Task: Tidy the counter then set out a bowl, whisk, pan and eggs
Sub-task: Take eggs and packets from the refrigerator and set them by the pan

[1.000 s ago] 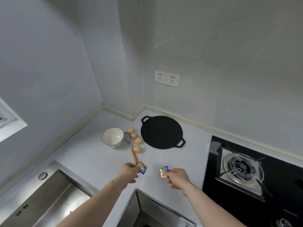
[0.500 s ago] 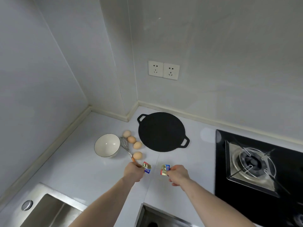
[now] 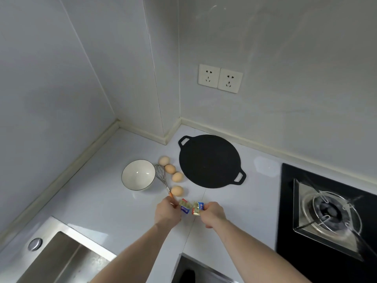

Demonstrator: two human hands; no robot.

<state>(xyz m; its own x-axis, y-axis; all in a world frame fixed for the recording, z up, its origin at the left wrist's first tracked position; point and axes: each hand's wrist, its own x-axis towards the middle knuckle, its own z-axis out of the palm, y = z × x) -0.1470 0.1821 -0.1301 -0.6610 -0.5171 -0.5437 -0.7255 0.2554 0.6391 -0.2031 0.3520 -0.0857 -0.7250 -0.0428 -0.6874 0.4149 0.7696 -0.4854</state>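
Observation:
A white bowl [image 3: 138, 175] stands on the counter, with a metal whisk [image 3: 162, 177] lying against its right side. Several brown eggs [image 3: 170, 168] lie in a curved row between the whisk and a flat black pan [image 3: 210, 161] with two loop handles. In front of them my left hand [image 3: 166, 211] pinches a small foil packet [image 3: 185, 206] with red and blue print. A second, similar packet [image 3: 197, 208] is pinched by my right hand [image 3: 212, 213]. The two packets almost touch, just above the counter, and my left hand hides the end of the whisk's orange handle.
A steel sink [image 3: 55, 260] lies at the lower left and a black gas hob [image 3: 330, 213] with a metal burner stand at the right. Two wall sockets [image 3: 220, 78] sit above the pan. The white counter [image 3: 98, 207] ends in a dark gap below my arms.
My hands have moved closer together, bringing the two packets almost into contact. The view has tilted and shifted, showing more of the wall and less of the sink.

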